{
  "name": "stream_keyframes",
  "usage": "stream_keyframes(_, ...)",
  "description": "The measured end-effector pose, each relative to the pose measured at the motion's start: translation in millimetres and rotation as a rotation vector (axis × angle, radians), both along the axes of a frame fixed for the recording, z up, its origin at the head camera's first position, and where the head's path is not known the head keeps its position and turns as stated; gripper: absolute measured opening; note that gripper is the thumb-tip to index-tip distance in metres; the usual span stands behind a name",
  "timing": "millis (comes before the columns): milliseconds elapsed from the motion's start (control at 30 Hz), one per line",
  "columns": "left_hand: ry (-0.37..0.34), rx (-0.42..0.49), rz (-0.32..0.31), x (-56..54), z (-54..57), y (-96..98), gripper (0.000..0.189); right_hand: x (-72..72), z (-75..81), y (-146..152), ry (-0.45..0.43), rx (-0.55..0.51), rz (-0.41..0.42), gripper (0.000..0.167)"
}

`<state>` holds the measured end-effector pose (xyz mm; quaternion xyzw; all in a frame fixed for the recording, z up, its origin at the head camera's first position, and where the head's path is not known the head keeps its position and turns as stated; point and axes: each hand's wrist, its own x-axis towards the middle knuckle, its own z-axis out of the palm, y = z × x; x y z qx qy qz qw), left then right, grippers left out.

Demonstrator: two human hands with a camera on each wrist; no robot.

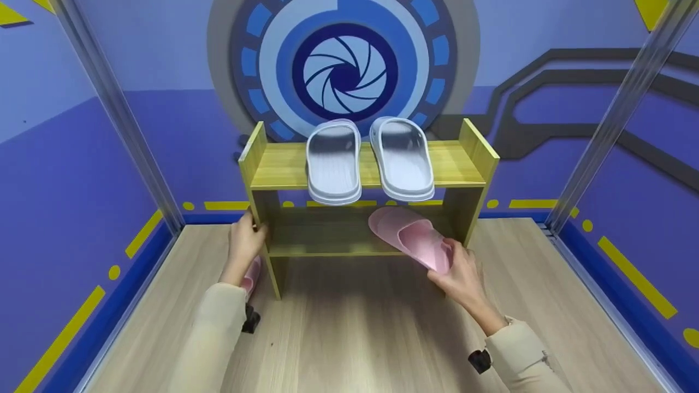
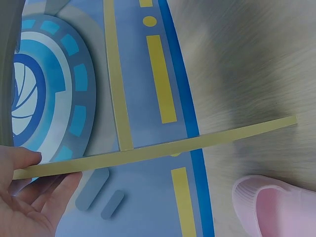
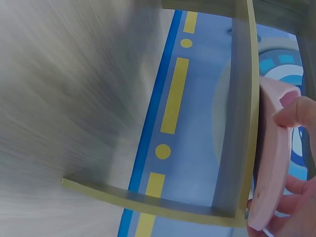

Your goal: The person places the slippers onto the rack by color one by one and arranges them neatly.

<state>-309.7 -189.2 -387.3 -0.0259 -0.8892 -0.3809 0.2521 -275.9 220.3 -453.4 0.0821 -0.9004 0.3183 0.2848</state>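
A small wooden shoe rack stands on the floor, and my left hand grips the edge of its left side panel. In the left wrist view, the thumb and fingers lie on opposite faces of that panel. My right hand pinches the heel end of a pink slipper, its toe pointing inward over the middle shelf. Close beside the shelf edge, the slipper appears side-on in the right wrist view. Another pink slipper lies on the floor left of the rack, partly hidden by my left arm.
Two light grey slippers sit side by side on the top shelf, heels over its front edge. Blue printed walls with metal corner posts enclose the wood-patterned floor.
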Motion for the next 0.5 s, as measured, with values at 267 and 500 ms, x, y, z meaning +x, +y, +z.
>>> stream_keyframes(267, -0.016, 0.0, 0.008, 0.2, -0.5, 0.0, 0.02, -7.7, -1.2, -8.5, 0.101, 0.008, -0.002, 0.067)
stream_keyframes(500, -0.008, -0.002, 0.012, 0.3, 0.3, 0.6, 0.018, -15.2, -0.6, -12.3, 0.221, 0.015, 0.062, 0.066)
